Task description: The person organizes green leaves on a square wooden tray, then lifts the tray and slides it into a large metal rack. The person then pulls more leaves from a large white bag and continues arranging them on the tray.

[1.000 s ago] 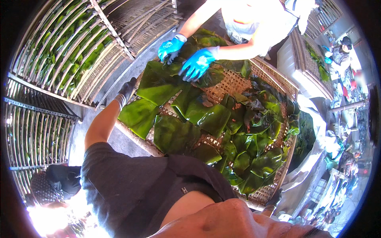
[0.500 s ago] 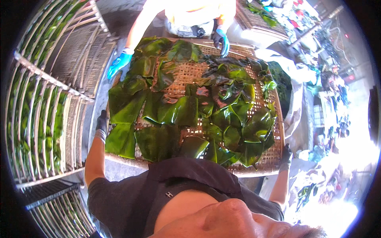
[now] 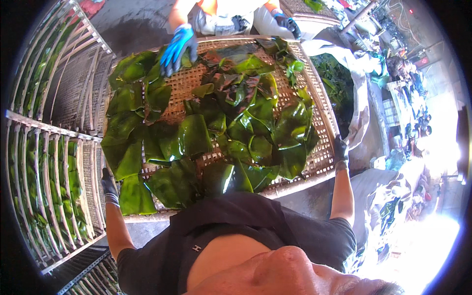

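A wide woven bamboo tray (image 3: 182, 96) lies in front of me, largely covered with glossy dark-green leafy sheets (image 3: 194, 135), flat on the left and piled and folded on the right. My left hand (image 3: 109, 186), in a dark glove, grips the tray's near left edge. At the right edge, my right hand (image 3: 340, 153), also gloved, holds the rim; its fingers are partly hidden. Across from me, a co-worker's blue-gloved hand (image 3: 178, 51) reaches over the sheets at the far left. The co-worker's other gloved hand (image 3: 287, 24) hangs beyond the far edge.
Slatted racks (image 3: 49, 172) holding more green sheets stand close on my left. To the right, a pale sack (image 3: 361, 98) surrounds a dark heap of greens (image 3: 334, 81). Another woven tray (image 3: 300, 10) sits at the back right. Cluttered piles fill the far right.
The tray has shifted left in view and tilted, with both my hands still at its sides. The co-worker's left-side hand has moved from the tray's edge onto the sheets.
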A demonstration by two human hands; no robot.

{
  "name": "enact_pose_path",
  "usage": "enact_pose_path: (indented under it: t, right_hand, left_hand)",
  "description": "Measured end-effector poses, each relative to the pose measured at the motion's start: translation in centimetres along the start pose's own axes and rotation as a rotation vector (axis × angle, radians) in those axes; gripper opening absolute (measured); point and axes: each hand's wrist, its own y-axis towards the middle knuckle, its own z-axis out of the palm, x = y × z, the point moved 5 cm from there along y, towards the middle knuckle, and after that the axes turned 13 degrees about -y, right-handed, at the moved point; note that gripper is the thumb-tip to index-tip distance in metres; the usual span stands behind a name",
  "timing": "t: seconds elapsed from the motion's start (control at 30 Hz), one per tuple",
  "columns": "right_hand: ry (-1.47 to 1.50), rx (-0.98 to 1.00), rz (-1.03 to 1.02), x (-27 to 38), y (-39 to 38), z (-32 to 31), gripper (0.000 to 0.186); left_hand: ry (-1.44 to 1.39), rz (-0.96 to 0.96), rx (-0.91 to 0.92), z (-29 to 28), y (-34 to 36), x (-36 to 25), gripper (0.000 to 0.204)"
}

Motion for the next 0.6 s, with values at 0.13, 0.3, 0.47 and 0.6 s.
enact_pose_path:
  t: [0.13, 0.3, 0.47, 0.6]
  right_hand:
    - [0.287, -0.060, 0.140, 7.1, -0.9, 1.6, 0.044]
    - [0.298, 0.023, 0.234, 6.9, -4.2, -0.1, 0.060]
    - [0.254, 0.062, 0.064, 12.0, -3.5, -2.9, 0.057]
    - [0.525, 0.122, -0.153, 23.9, -5.6, -10.5, 0.052]
  left_hand:
    - [0.105, 0.172, -0.041, -12.3, 4.5, -2.3, 0.050]
    - [0.168, 0.077, 0.018, -8.0, 7.9, 2.9, 0.061]
    - [0.392, -0.158, -0.201, -14.3, 14.5, 5.7, 0.073]
    - [0.619, 0.045, -0.214, -16.8, 17.2, 5.4, 0.063]
